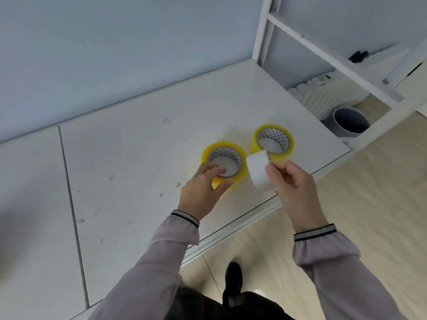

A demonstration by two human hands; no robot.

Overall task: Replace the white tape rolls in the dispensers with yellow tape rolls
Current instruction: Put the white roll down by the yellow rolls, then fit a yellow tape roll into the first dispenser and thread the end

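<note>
Two yellow tape rolls lie flat on the white table [138,158]. The nearer yellow roll [223,158] has my left hand [203,190] on it, fingers reaching into its core and thumb against its outer side. The farther yellow roll [273,139] lies untouched to the right. My right hand [292,183] holds a white tape roll [258,172] upright on edge just above the table's front edge, between the two yellow rolls. No dispenser is in view.
The table's front edge [254,213] runs diagonally under my hands. A white metal frame [323,54] stands at the back right, with a grey bin [351,121] on the floor under it. My black shoe [233,278] shows below.
</note>
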